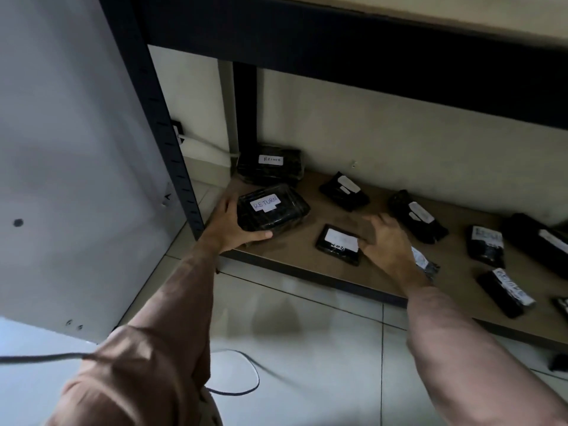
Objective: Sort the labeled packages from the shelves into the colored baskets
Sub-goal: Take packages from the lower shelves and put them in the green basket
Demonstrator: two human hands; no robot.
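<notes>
On the low shelf (285, 250), the back Return package (270, 164) lies in the left corner by the wall (399, 133), with the front RETURN package (276, 210) just before it. The flat package (339, 244) lies right of that, near the shelf's front edge, and smaller packages (418, 215) lie further right.
</notes>
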